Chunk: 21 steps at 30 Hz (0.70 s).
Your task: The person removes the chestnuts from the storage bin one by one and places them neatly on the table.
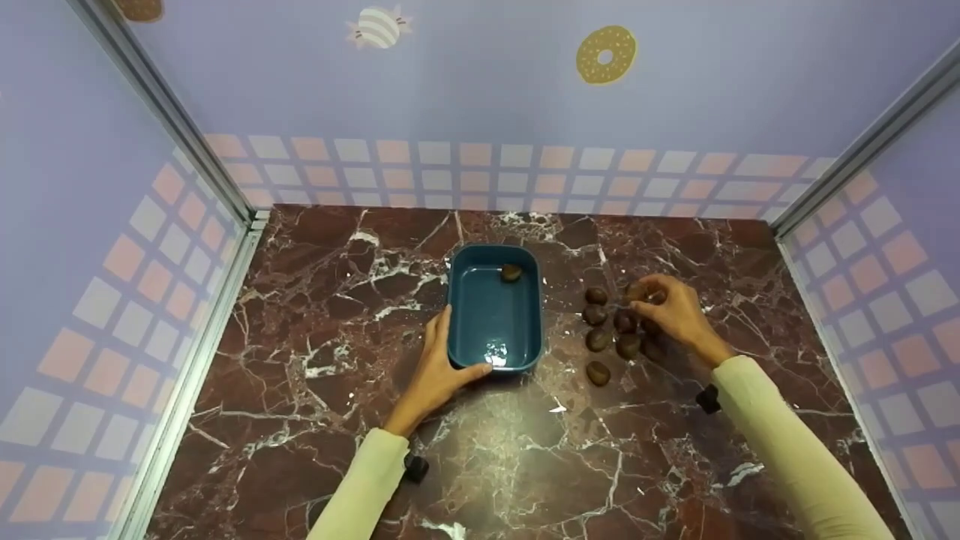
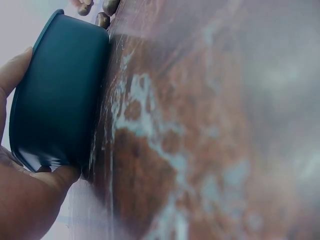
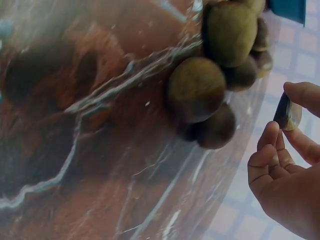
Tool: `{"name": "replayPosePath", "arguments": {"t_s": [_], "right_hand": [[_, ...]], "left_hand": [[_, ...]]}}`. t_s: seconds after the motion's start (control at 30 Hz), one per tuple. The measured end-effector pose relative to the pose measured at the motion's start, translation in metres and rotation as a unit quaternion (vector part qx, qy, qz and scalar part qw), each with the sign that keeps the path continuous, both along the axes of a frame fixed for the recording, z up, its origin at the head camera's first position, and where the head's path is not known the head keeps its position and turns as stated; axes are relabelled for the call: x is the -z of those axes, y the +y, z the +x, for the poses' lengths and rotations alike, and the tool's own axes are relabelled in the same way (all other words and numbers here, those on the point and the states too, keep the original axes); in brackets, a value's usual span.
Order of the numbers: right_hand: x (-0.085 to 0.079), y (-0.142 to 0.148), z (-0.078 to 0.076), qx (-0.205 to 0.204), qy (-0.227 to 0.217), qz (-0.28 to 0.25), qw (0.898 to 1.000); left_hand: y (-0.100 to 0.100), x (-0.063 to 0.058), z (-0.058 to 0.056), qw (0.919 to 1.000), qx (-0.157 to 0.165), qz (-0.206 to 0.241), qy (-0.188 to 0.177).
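A deep blue rectangular dish (image 1: 495, 322) stands on the marble surface with one chestnut (image 1: 511, 273) near its far end. My left hand (image 1: 439, 367) grips the dish at its near left corner, fingers along the left wall and thumb at the near end. In the left wrist view the dish's outer wall (image 2: 62, 90) shows between finger and thumb. To the right, my right hand (image 1: 679, 311) pinches a chestnut (image 3: 289, 112) between thumb and fingertips, raised above the surface. Several chestnuts (image 1: 598, 340) lie grouped below and beside that hand; it partly hides some.
Patterned panels (image 1: 480, 90) enclose the marble tabletop (image 1: 337, 300) at the back and both sides, with metal rails (image 1: 187, 315) along the left edge. One chestnut (image 1: 598, 373) lies nearest the front of the group.
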State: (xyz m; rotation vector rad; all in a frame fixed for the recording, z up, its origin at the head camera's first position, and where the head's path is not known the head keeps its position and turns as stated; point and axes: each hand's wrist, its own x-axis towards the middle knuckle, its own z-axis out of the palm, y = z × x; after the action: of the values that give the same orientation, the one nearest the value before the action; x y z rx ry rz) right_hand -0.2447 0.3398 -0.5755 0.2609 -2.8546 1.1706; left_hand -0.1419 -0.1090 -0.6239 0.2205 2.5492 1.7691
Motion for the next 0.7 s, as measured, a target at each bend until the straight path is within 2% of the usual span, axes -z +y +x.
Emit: {"name": "replayPosePath", "arguments": {"t_s": [0.27,0.47,0.7], "right_hand": [[0.012,0.015,-0.001,0.022,-0.014,-0.004,1.000],[0.017,0.018,-0.002,0.024,-0.027,0.005,0.999],[0.021,0.010,-0.013,0.009,-0.029,0.013,0.999]], "left_hand": [[0.000,0.002,-0.001,1.0000,-0.002,-0.001,0.001],[-0.001,0.003,-0.001,1.0000,-0.006,-0.004,0.004],[0.000,0.001,0.000,0.9999,-0.005,-0.008,0.008]]}}
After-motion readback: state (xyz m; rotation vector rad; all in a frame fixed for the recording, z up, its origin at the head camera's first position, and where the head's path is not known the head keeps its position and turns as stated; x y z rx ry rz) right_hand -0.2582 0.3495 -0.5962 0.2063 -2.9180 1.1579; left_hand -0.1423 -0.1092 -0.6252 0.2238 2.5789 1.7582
